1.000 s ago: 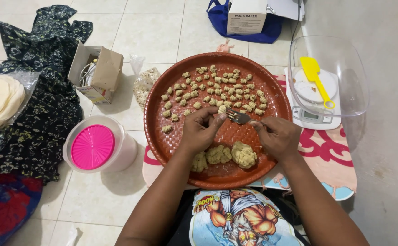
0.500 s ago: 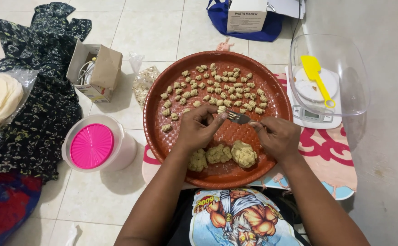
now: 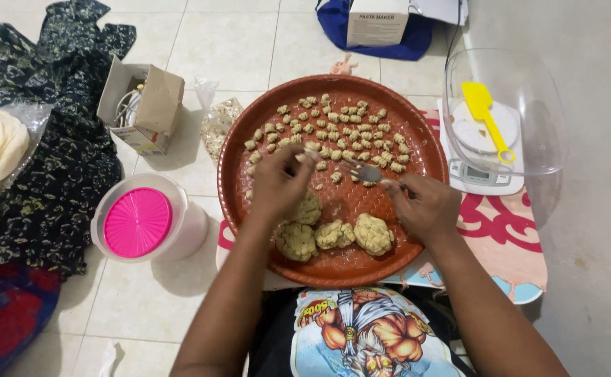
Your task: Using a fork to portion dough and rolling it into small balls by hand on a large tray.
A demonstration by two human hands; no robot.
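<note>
Pale square floor tiles [image 3: 235, 49] with thin grout lines cover the room under soft, even light. To their right rises a plain grey wall [image 3: 599, 174]. A dark patterned cloth [image 3: 54, 181] lies on the tiles' left side, a blue bag [image 3: 417, 38] at their far edge.

1. The fork [image 3: 365, 171] is small and metal, lying nearly level over the middle of the round brown tray [image 3: 417, 126], tines toward the left; its handle is pinched in the right hand [image 3: 424, 207].
2. The small dough pieces [image 3: 340, 129] are pale, ridged and scattered across the tray's far half.
3. One tiny piece, seemingly pressed at the tines, sits under the left hand [image 3: 281, 183], mostly hidden.
4. Four lumpy dough balls [image 3: 337, 234] cluster on the near part.
</note>
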